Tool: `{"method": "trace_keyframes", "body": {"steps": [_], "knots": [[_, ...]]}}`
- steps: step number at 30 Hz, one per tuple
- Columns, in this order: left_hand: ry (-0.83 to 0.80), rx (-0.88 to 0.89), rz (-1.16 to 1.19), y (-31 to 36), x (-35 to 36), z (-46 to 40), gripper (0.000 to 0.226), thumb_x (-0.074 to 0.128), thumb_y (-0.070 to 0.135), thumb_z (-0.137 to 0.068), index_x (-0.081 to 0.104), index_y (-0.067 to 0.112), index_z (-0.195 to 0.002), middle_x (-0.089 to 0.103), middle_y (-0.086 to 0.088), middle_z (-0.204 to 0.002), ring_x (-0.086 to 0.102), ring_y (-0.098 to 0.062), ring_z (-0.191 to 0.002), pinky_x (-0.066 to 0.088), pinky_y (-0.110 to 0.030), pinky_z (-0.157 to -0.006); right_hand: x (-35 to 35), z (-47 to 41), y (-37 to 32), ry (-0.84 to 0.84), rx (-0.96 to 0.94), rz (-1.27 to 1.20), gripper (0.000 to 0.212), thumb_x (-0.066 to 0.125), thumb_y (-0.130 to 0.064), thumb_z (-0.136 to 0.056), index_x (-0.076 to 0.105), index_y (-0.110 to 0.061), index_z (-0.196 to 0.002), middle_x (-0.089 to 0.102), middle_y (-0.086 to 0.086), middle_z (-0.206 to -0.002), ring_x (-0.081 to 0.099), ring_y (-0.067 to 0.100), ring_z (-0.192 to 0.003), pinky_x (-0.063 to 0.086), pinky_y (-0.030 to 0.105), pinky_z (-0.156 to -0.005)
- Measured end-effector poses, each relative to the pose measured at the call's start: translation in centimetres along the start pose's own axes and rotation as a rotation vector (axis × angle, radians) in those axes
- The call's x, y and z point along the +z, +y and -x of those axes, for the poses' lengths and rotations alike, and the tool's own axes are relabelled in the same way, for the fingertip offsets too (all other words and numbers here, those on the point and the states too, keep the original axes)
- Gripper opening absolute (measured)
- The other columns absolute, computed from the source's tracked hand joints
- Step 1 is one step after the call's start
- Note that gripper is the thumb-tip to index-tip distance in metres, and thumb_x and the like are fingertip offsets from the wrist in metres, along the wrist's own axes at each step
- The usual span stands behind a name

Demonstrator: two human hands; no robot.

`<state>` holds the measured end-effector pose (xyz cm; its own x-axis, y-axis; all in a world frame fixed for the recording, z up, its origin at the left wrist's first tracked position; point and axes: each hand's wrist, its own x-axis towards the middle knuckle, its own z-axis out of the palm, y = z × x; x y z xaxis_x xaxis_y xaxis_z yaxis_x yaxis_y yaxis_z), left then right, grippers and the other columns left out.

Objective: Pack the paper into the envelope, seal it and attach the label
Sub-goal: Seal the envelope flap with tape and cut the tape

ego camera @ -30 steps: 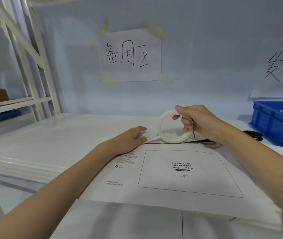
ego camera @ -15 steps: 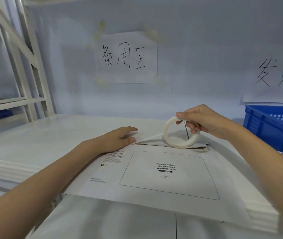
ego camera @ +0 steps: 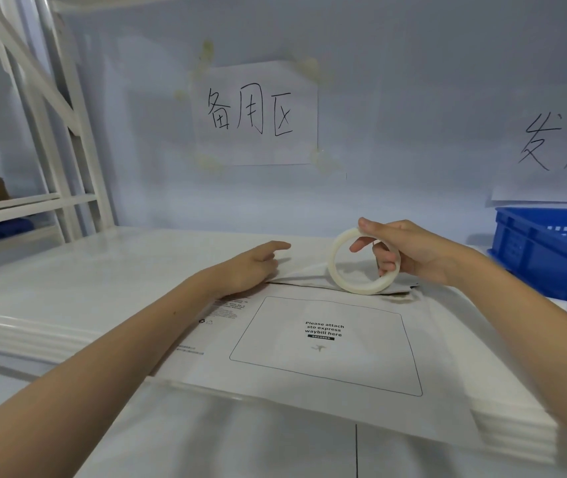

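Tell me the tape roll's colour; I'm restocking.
Off-white, translucent-looking tape roll, gripped by the right hand; seen in the head view.

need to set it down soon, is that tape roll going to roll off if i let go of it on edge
Probably yes: the tape roll is a thin ring that the right hand holds upright on the envelope, so it could roll or tip. It looks hollow and light. Laid flat, it should stay put.
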<state>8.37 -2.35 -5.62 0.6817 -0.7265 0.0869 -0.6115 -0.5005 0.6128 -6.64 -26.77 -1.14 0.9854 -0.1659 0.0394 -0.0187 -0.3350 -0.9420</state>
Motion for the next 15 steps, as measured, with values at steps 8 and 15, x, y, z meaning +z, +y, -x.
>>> {"method": "trace_keyframes", "body": {"steps": [8, 15], "knots": [[0.057, 0.054, -0.083, 0.3, 1.2, 0.2, 0.043, 0.034, 0.03, -0.106, 0.034, 0.021, -0.149, 0.024, 0.005, -0.16, 0.022, -0.011, -0.147, 0.015, -0.016, -0.105, -0.5, 0.0, 0.6, -0.037, 0.031, -0.027, 0.055, 0.054, -0.06, -0.086, 0.065, -0.006, -0.089, 0.032, 0.001, -0.051, 0.048, 0.022, -0.054, 0.047, 0.042, -0.086], [0.01, 0.029, -0.149, 0.8, 1.7, 0.1, 0.056, 0.039, 0.043, -0.103, 0.026, 0.02, -0.152, 0.021, 0.003, -0.162, 0.026, -0.015, -0.146, 0.02, -0.023, -0.109, -0.6, 0.2, 0.9, -0.076, 0.053, -0.144, 0.053, 0.049, -0.059, -0.09, 0.058, -0.011, -0.069, 0.033, 0.002, -0.055, 0.054, 0.026, -0.069, 0.046, 0.039, -0.096]]}}
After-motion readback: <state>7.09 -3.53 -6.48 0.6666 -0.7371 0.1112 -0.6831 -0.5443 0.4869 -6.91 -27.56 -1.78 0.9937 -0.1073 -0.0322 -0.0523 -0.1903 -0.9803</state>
